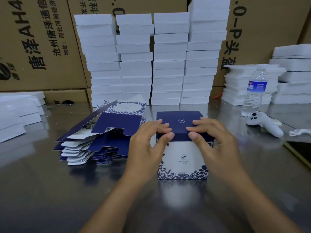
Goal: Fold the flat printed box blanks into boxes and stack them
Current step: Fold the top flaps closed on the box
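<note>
A blue-and-white printed box (pixel 182 158) stands upright on the steel table in front of me, its navy lid flap (pixel 180 121) folded over the top. My left hand (pixel 148 143) pinches the lid's front edge at the left, thumb under and fingers on top. At the right end of that edge, my right hand (pixel 213 140) grips the same way. A fanned pile of flat printed blanks (pixel 101 137) lies just left of the box. Tall stacks of white boxes (pixel 151 59) stand at the back.
A plastic water bottle (pixel 255 93) and a white handheld controller (pixel 265 125) sit at the right. Lower white stacks rest at far right (pixel 252 84) and far left (pixel 18 111). Brown printed cartons (pixel 38 42) form the back wall. A dark flat object (pixel 301 150) lies at the right edge.
</note>
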### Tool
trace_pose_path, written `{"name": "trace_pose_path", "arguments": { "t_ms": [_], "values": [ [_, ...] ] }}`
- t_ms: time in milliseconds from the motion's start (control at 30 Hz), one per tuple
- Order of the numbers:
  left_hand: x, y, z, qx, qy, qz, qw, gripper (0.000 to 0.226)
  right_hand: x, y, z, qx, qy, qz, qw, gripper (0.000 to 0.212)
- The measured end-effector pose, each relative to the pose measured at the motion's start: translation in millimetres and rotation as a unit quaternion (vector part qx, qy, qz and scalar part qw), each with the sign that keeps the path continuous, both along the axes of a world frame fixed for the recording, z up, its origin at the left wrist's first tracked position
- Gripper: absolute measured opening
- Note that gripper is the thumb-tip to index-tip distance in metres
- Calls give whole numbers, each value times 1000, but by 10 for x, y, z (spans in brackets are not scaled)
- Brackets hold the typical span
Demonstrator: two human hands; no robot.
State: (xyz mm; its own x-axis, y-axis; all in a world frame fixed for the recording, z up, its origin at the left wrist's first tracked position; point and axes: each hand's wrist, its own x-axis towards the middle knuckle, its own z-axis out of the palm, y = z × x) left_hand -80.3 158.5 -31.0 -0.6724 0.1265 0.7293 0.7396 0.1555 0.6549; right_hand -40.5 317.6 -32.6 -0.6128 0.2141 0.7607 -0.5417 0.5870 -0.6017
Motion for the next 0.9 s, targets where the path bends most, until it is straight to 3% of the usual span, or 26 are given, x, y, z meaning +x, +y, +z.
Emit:
{"name": "trace_pose_path", "arguments": {
  "t_ms": [167, 367, 667, 767, 900],
  "values": [
    [5, 1, 2, -8, 2, -2, 1000, 20, -12, -9, -10, 9, -4, -7, 1000, 30],
    [10, -5, -12, 11, -15, -14, 1000, 21, 13, 6, 35, -3, -19, 22, 1000, 11],
    [4, -53, -9, 92, -129, -101, 982, 14, -15, 78, -57, -77, -17, 13, 997, 18],
    [5, -53, 8, 92, -129, -98, 982, 15, -28, 66, -67, -89, 1, 23, 996, 5],
    [5, -58, 2, 88, -116, -92, 985, 14, -33, 55, -72, -106, 2, 37, 994, 5]
  ]
}}
